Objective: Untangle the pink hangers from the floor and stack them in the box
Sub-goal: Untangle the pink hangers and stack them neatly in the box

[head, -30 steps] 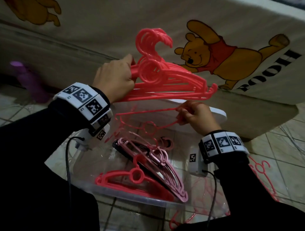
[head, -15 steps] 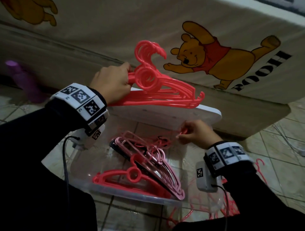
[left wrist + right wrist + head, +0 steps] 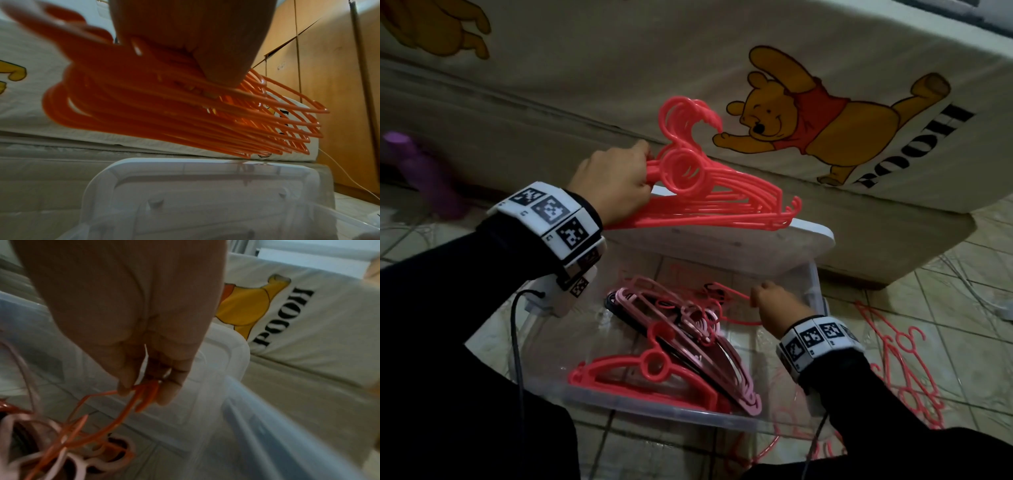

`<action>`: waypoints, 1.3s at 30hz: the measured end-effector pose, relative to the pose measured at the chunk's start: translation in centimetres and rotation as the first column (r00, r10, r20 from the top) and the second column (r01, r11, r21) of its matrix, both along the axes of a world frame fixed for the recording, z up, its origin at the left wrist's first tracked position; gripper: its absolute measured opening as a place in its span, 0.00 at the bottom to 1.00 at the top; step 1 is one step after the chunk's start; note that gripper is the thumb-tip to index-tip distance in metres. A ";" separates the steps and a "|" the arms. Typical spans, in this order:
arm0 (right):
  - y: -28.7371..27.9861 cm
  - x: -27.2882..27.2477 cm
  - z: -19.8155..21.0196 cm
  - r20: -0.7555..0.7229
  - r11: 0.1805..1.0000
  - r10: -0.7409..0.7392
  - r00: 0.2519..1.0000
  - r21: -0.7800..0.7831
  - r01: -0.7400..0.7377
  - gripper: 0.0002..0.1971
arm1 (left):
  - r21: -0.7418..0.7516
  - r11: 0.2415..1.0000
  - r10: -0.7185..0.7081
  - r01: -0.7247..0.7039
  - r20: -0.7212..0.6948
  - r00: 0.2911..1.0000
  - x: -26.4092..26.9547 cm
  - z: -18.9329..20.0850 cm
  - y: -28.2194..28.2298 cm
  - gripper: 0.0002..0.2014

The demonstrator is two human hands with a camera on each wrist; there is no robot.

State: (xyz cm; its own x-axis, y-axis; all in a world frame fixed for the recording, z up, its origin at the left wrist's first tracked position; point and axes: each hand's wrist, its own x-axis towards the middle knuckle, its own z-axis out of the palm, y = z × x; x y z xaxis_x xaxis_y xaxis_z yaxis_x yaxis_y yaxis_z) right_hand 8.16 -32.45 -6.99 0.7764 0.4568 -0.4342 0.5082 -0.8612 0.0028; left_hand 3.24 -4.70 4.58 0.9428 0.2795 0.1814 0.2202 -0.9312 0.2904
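The left hand (image 3: 616,181) was curled round a nested bundle of pink hangers (image 3: 709,202), gripping it beside the ring under the hooks and holding it level above the far edge of the clear box (image 3: 664,416). Inside the box, the right hand (image 3: 777,306) pinched the tip of a single thin hanger (image 3: 729,291) between thumb and fingers (image 3: 170,391), its other end lying against the pile of hangers in the box (image 3: 678,346).

The step in hand appeared to be laying that single hanger onto the pile. Done well, it would have gone down flat, hook pointing the same way as the pile's hooks, so nothing caught again; the pinch needed only to be light, since the wire-thin plastic would flex and spring if forced. The bundle was best kept level above the box, clear of the white lid (image 3: 739,240) leaning behind it. More hangers (image 3: 904,370) lay on the floor to the right of the box.
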 end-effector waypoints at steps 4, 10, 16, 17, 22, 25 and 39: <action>0.3 -0.1 -0.2 -0.013 0.996 -0.085 0.996 0.003 0.085 0.14 | -0.008 1.000 -0.008 0.008 -0.009 1.000 -0.1 -0.1 0.0 0.09; 0.5 -1.1 0.0 0.001 0.991 -0.015 1.000 -0.130 0.015 0.14 | 0.000 1.000 -0.012 0.012 -0.023 1.000 0.1 -0.2 0.1 0.12; 0.1 -0.6 3.0 0.081 0.991 -0.016 0.997 -0.129 0.026 0.13 | -0.018 0.999 0.043 -0.043 0.012 0.999 0.1 -0.2 0.3 0.11; -0.1 -0.7 3.7 0.098 0.992 -0.018 0.995 -0.119 0.029 0.13 | -0.036 0.998 0.054 -0.053 0.024 0.998 0.1 -0.1 0.4 0.11; -1.4 -0.5 6.7 0.033 0.997 -0.070 0.997 -0.014 0.070 0.10 | -0.146 0.983 0.123 -0.115 0.050 0.991 0.3 0.2 0.8 0.20; -2.1 -0.4 8.1 -0.055 0.991 -0.004 0.998 0.134 0.012 0.08 | -0.198 0.969 0.156 -0.145 0.041 0.987 0.3 0.4 1.2 0.34; -2.9 0.3 8.3 -0.089 0.858 -0.008 0.996 0.511 0.053 0.08 | -0.343 0.914 0.254 -0.217 0.067 0.965 0.1 1.5 2.4 0.53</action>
